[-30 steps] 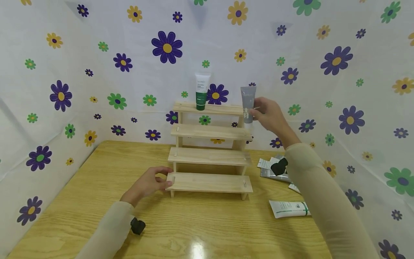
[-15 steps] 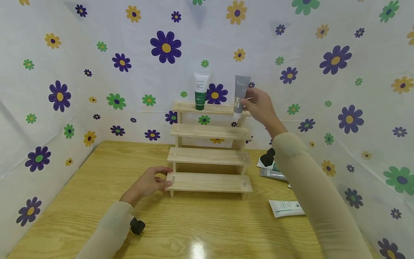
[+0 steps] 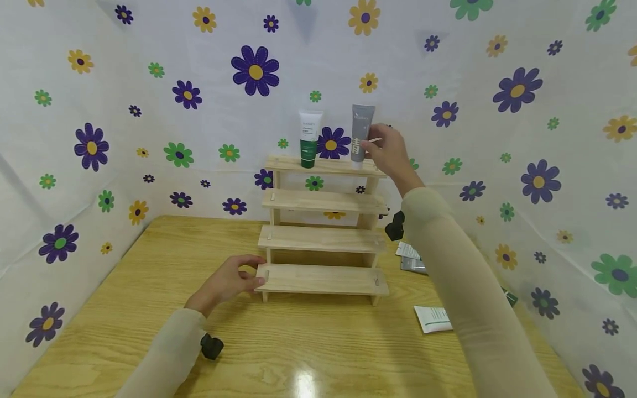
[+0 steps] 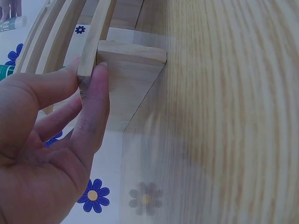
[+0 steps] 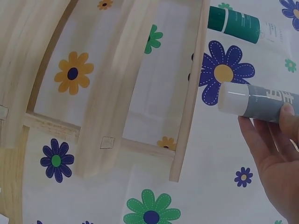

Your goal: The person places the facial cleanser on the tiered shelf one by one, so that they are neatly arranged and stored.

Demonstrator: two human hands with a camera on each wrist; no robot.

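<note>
Right hand (image 3: 390,152): fingers grip a grey tube (image 3: 361,132), white cap (image 5: 232,99) down, just above the top board (image 3: 328,167) of the wooden rack (image 3: 323,239). A white-and-green tube (image 3: 309,138) stands upright on that board. Left hand (image 3: 226,284): fingers pinch the lowest board's (image 3: 323,279) left end. More tubes (image 3: 433,319) lie rightward on the bench (image 3: 298,331).

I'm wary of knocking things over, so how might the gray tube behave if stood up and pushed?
The gray tube, tall over a small cap, would probably tip rather than slide. Its flat upper end suggests a squeezable body. On the narrow top shelf, it might topple off.
</note>
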